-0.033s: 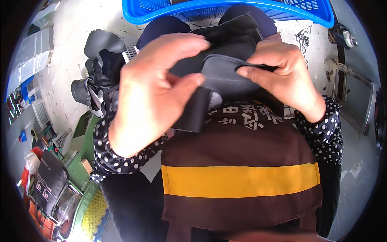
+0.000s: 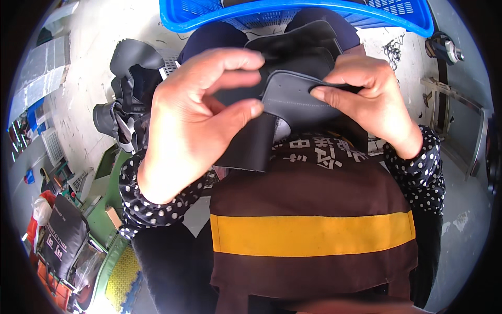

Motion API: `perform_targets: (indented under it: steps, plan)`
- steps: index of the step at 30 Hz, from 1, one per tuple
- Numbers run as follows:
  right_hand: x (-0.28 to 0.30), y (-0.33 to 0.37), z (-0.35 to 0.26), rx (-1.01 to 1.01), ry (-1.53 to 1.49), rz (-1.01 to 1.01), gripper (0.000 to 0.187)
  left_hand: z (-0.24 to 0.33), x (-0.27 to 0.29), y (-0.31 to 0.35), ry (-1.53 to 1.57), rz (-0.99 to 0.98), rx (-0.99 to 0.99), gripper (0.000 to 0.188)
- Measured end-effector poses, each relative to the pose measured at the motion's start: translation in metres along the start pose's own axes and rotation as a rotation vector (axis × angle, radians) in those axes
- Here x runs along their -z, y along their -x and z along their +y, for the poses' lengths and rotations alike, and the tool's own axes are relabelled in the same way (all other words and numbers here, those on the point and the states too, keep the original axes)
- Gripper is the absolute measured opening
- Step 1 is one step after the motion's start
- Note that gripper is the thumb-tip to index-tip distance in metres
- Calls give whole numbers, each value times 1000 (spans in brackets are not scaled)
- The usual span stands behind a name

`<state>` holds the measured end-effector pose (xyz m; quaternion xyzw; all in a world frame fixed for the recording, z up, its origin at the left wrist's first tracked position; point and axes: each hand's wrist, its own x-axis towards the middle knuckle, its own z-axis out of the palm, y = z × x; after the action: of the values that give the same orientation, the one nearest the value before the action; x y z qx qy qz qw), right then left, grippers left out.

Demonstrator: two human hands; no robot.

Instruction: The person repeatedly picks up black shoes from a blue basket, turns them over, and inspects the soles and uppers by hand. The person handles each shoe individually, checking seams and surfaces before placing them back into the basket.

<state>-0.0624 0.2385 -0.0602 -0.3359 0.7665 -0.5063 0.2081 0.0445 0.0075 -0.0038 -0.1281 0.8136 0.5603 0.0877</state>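
My right hand (image 2: 366, 97) pinches the upper edge of a stitched black leather piece (image 2: 293, 94), its thumb on the smooth face and its fingers behind. A seam runs across this piece, and small holes show near its top edge. To its left, my left hand (image 2: 188, 118) has thumb and fingers apart, with its thumb tip close to the piece's left edge. A black flap (image 2: 246, 146) hangs below that hand, with a pale patch beside it. More black leather (image 2: 298, 44) lies over my knees behind the piece; how the parts join is hidden.
A blue plastic basket (image 2: 209, 20) stands beyond my knees. On the left floor is a heap of similar black pieces (image 2: 137, 55). A green machine or bench (image 2: 104, 188) and a dark bag (image 2: 63, 235) are at lower left. A metal frame (image 2: 460, 97) stands at right.
My left hand has drawn slightly left, and its thumb and fingers are a little farther from the leather piece. My right hand keeps its pinch, shifted very slightly right.
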Motion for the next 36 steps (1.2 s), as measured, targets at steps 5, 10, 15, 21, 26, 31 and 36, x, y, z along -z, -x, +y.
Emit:
perform_targets:
  steps: [5,10,15,21,26,31,36]
  plan:
    - [2,5,1,-5,-37,-66,13,-27,1,-16,60,-154,-92,47]
    - [1,4,2,28,18,-38,12,-41,-3,-26,177,-290,148,40]
    - [0,4,-1,-1,0,-71,10,-37,-10,-30,209,-322,287,23]
    - [3,3,8,95,21,-106,10,-42,-16,-36,310,-331,327,22]
    - [1,-3,4,78,-5,-106,11,-44,-16,-37,293,-341,334,14]
    - [5,-4,5,-52,-44,-181,12,-45,-21,-32,394,-289,336,9]
    - [14,-23,3,74,225,-388,16,-42,-29,-28,403,-216,312,6]
